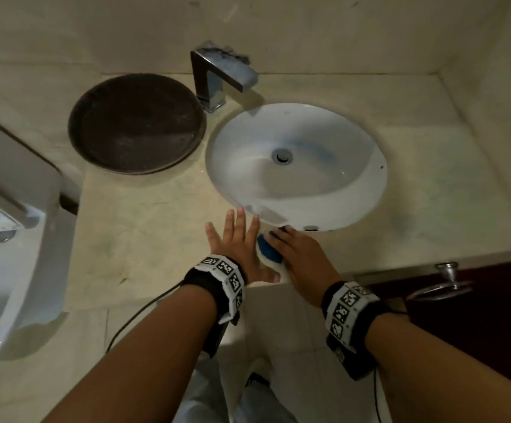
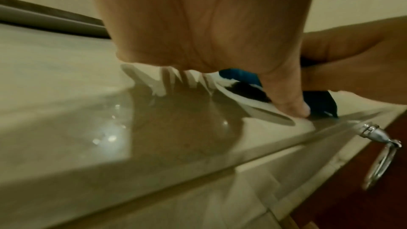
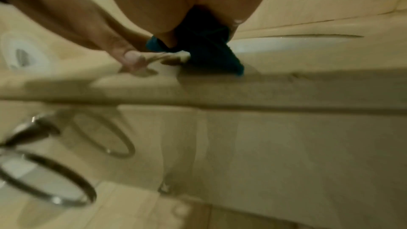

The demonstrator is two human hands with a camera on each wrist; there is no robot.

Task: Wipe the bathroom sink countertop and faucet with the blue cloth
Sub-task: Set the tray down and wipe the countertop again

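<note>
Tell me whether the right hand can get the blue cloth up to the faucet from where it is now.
Probably yes. The right hand presses the blue cloth at the countertop's front edge; only the open sink basin lies between it and the faucet.

**Counter layout from front edge to back wall**

The sink [image 1: 297,166] is set into the countertop [image 1: 156,215], right of centre. The faucet [image 1: 217,77] stands behind the sink at its back-left rim, its spout reaching over the basin. A round tray [image 1: 136,123] lies on the countertop left of the sink and just beside the faucet base. At the front edge, the left hand [image 1: 239,248] lies flat on the counter; the right hand [image 1: 303,257] is just right of it, on the cloth [image 1: 268,250], which sits between them, near the sink's front rim. A ring handle [image 1: 443,282] hangs below the counter at the right. A toilet [image 1: 10,239] stands left of the counter.
</note>
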